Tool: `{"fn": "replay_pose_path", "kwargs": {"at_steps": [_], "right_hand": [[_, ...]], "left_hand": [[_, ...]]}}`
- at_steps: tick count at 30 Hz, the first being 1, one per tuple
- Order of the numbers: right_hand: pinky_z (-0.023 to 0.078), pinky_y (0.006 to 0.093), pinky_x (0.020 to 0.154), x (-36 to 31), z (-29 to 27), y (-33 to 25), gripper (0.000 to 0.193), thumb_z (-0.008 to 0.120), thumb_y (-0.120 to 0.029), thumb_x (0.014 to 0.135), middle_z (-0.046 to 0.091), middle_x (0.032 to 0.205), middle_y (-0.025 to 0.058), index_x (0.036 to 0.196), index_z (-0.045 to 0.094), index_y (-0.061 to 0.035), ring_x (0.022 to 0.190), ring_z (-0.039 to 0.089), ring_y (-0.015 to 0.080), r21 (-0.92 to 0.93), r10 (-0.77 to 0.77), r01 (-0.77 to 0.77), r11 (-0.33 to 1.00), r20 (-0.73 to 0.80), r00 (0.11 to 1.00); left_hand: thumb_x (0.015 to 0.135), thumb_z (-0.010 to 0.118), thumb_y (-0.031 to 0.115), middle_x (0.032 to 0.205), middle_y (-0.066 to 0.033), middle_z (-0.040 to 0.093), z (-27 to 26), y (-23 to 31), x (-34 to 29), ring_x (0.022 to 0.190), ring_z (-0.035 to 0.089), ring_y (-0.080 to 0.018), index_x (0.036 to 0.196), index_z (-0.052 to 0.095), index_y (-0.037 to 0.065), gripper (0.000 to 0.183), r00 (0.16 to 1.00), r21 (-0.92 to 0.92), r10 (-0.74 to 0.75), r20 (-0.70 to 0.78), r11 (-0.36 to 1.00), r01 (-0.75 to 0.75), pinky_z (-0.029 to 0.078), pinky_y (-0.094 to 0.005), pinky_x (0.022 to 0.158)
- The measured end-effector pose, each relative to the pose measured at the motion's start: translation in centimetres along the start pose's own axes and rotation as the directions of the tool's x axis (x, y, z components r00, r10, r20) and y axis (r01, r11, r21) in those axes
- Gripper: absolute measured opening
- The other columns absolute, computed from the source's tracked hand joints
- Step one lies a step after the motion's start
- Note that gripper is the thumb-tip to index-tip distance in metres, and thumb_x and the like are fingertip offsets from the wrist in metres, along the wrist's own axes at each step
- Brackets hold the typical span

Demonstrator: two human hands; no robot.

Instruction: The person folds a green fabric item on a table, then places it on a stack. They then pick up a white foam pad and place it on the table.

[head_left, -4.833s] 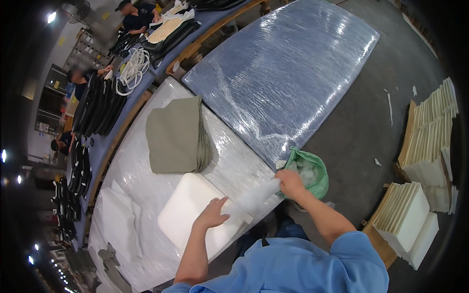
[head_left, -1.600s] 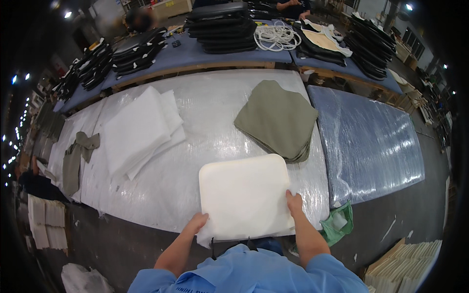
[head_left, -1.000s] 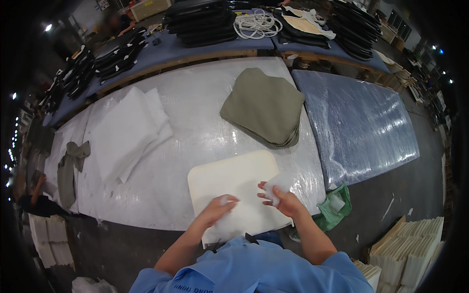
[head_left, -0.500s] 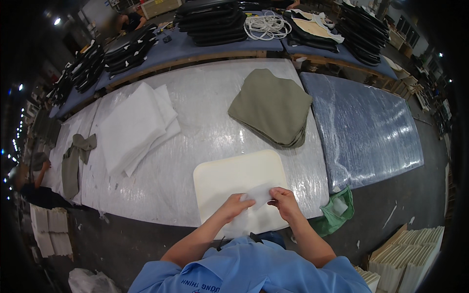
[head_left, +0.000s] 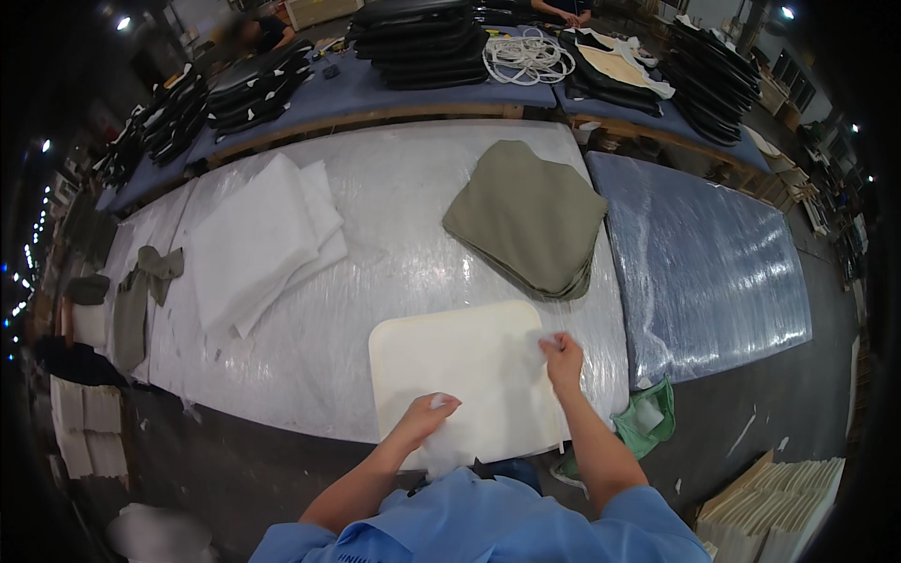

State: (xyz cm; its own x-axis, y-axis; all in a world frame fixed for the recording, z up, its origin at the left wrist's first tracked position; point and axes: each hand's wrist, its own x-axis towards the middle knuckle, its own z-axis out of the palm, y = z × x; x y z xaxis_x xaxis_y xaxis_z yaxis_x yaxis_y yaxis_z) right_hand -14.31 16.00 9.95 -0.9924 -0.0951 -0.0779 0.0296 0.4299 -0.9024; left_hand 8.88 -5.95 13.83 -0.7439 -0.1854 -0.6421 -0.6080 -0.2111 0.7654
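A cream foam pad (head_left: 469,361) with rounded corners lies flat at the near edge of the table, right in front of me. My left hand (head_left: 427,419) is closed over the pad's lower left part, pinching a thin white wadding piece (head_left: 443,455) that hangs down toward my shirt. Over the pad's right edge, my right hand (head_left: 564,364) has its fingers pinched on a small white wadding scrap (head_left: 554,342). Farther off lie a stack of olive-green fabric pieces (head_left: 526,216) and, to the left, a stack of white wadding sheets (head_left: 258,244).
The plastic-wrapped table (head_left: 394,188) adjoins a blue wrapped surface (head_left: 713,272). A green bag (head_left: 648,418) hangs near its right corner. Behind stand black cushion stacks (head_left: 418,47) and coiled white cord (head_left: 527,58). Foam stacks (head_left: 774,507) stand lower right. Co-workers are at the left and back.
My hands, close together on one thin white piece before, are now apart. The right moved up and right with a scrap; the left moved slightly down and left with the rest.
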Motion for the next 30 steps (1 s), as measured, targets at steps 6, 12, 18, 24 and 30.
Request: {"fn": "replay_pose_path", "kwargs": {"at_steps": [6, 12, 18, 24, 30], "right_hand": [[0.047, 0.0455, 0.096, 5.5, 3.3, -2.0, 0.025, 0.072, -0.007, 0.082, 0.066, 0.118, 0.0085, 0.107, 0.071, -0.0096, 0.112, 0.059, 0.0313, -0.327, -0.632, 0.629, 0.706, 0.111, 0.767], [0.037, 0.0561, 0.108, 2.0, 6.2, 2.9, 0.04, 0.071, -0.015, 0.087, 0.055, 0.141, 0.0087, 0.127, 0.066, -0.0113, 0.137, 0.045, 0.0324, -0.517, -0.481, 0.624, 0.586, 0.398, 0.781], [0.046, 0.0495, 0.097, 2.0, 3.8, 1.8, 0.027, 0.073, -0.018, 0.09, 0.065, 0.119, 0.0123, 0.114, 0.069, -0.0071, 0.113, 0.061, 0.0324, -0.289, -0.438, 0.471, 0.833, 0.175, 0.882], [0.053, 0.0442, 0.076, 6.1, 4.7, 1.4, 0.034, 0.079, -0.035, 0.087, 0.067, 0.092, 0.0149, 0.095, 0.072, -0.0025, 0.083, 0.067, 0.0329, -0.422, 0.131, -0.096, 0.901, 0.055, 0.99], [0.055, 0.0463, 0.077, 6.7, 7.3, 3.5, 0.037, 0.081, -0.037, 0.081, 0.07, 0.086, 0.018, 0.088, 0.074, -0.0008, 0.082, 0.069, 0.0362, -0.442, 0.067, -0.074, 0.894, -0.03, 0.997]], "left_hand": [[0.101, 0.061, 0.02, 0.096, -0.0054, 0.066, -2.4, -1.6, -3.0, 0.069, 0.065, -0.0158, 0.12, 0.069, 0.004, 0.025, 0.992, -0.158, -0.122, -0.035, 0.981, 0.115, 0.057, -0.0322, 0.068], [0.1, 0.056, 0.014, 0.101, -0.0083, 0.071, -1.9, -1.8, -2.3, 0.084, 0.067, -0.0175, 0.126, 0.068, 0.008, 0.029, 0.995, 0.109, -0.089, -0.039, 0.99, 0.093, 0.055, -0.0327, 0.079], [0.098, 0.06, 0.018, 0.106, -0.0113, 0.075, 0.7, 0.9, 4.2, 0.089, 0.069, -0.0175, 0.126, 0.068, 0.007, 0.032, 0.976, 0.42, 0.219, 0.013, 0.884, -0.204, 0.052, -0.0325, 0.086], [0.092, 0.07, 0.034, 0.092, -0.011, 0.074, 4.9, 5.6, 17.7, 0.084, 0.07, -0.0197, 0.11, 0.072, 0.002, 0.037, 0.981, 0.392, 0.111, -0.159, 0.919, -0.04, 0.053, -0.0355, 0.073], [0.089, 0.069, 0.044, 0.128, -0.0234, 0.068, 8.3, 7.2, 23.8, 0.121, 0.065, -0.0359, 0.127, 0.068, -0.003, 0.06, 0.945, 0.56, 0.095, -0.313, 0.822, 0.103, 0.051, -0.0416, 0.103]]}}
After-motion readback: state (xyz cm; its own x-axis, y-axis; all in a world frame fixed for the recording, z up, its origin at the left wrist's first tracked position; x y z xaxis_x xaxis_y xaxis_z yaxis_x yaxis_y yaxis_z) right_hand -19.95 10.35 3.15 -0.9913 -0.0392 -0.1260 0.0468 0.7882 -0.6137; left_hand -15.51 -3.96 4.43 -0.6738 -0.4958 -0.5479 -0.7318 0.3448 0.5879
